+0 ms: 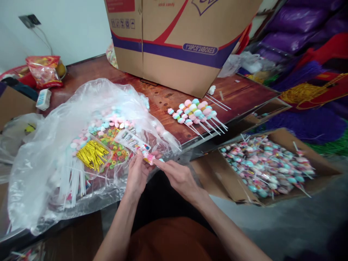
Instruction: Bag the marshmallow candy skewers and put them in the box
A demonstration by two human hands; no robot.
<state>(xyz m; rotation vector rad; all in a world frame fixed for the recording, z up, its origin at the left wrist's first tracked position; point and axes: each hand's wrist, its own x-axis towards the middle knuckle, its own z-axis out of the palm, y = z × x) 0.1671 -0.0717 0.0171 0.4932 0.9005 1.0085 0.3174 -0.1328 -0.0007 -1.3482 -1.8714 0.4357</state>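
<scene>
Both hands meet at the near edge of the tabletop (168,96), just in front of the person's body. The left hand (137,174) and right hand (178,175) are closed together on a small pink candy piece (148,157), the fingertips of both pinching it from either side; a printed clear wrapper (133,140) runs up and to the left from that piece, seemingly attached to it, though the join is too small to confirm. Directly behind the hands lies a large clear plastic bag (54,145), spread open over the tabletop, holding loose pastel marshmallow candies (108,121), multicoloured ring candies (116,148), a bundle of gold twist ties (92,154) and a sheaf of white sticks (73,179). To the right of the bag, well apart from the hands, a row of finished candy skewers (194,112) lies flat on the wood, sticks pointing right. A big printed cardboard carton (176,40) stands behind them. Below the tabletop on the right, an open cardboard box (272,165) is filled with wrapped skewers. A red snack packet (45,70) sits at the far left.
</scene>
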